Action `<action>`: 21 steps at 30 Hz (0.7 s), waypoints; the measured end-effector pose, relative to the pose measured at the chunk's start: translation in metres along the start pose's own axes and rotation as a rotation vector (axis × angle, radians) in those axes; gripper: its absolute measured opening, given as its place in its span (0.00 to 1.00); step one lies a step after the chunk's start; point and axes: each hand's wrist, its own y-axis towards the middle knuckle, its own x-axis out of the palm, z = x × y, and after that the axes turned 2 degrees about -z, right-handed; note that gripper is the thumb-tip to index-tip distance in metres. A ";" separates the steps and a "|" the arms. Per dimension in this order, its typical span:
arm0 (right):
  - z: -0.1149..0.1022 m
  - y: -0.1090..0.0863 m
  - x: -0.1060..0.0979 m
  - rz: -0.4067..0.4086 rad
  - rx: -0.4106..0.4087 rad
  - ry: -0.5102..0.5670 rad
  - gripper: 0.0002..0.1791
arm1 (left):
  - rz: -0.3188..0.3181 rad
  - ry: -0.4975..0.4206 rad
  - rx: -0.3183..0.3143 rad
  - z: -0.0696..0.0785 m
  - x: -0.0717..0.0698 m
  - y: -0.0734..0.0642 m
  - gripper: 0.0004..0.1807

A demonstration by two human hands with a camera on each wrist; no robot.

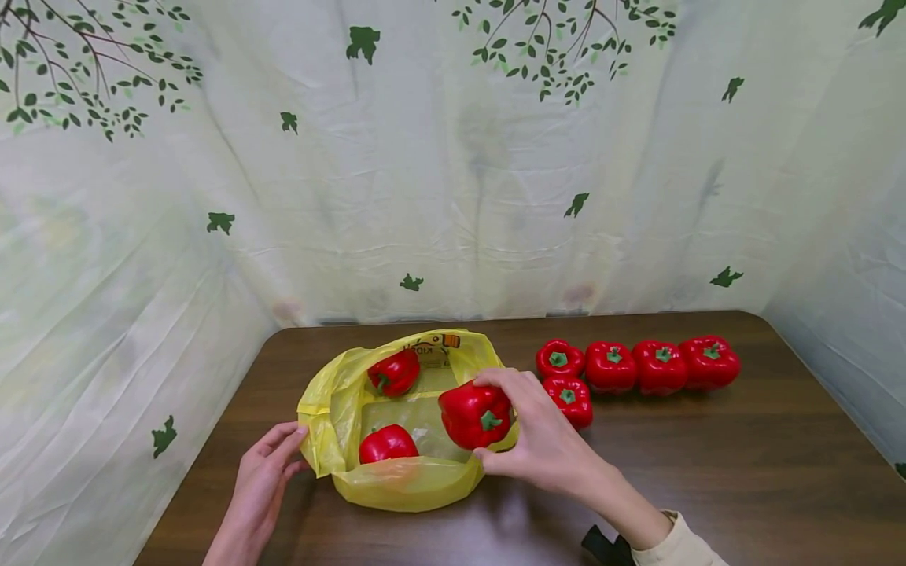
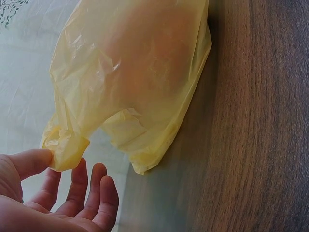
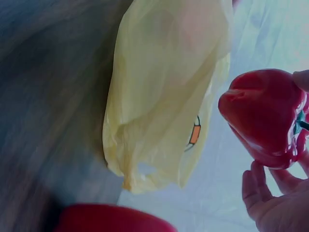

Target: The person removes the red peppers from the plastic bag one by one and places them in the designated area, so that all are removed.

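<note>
A yellow plastic bag (image 1: 396, 486) stands with its mouth spread on the table. Inside it lie two red bell peppers, one at the back (image 1: 396, 373) and one at the front (image 1: 388, 444). My left hand (image 1: 260, 479) pinches the bag's left rim between thumb and fingers, seen closely in the left wrist view on the yellow plastic (image 2: 67, 150). Over the right side of the bag's mouth, my right hand (image 1: 539, 436) grips another red bell pepper (image 1: 473, 415) with its green stem showing. The right wrist view shows that pepper (image 3: 265, 116) held beside the bag.
Several more red bell peppers stand right of the bag: a back row (image 1: 661, 367) and one in front (image 1: 569, 400). The brown wooden table (image 1: 708, 479) has a cloth backdrop (image 1: 460, 196) with printed leaves behind it. A dark object (image 1: 606, 545) shows by the right sleeve.
</note>
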 end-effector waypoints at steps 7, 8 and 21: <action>0.002 -0.010 -0.020 0.003 0.012 0.009 0.41 | -0.009 0.008 0.018 -0.001 -0.001 0.001 0.07; 0.002 -0.012 -0.023 0.006 0.016 0.011 0.42 | -0.013 0.009 0.027 -0.001 -0.001 0.001 0.07; 0.000 -0.033 -0.055 0.062 0.152 0.030 0.51 | -0.022 -0.007 0.039 -0.004 0.001 0.003 0.06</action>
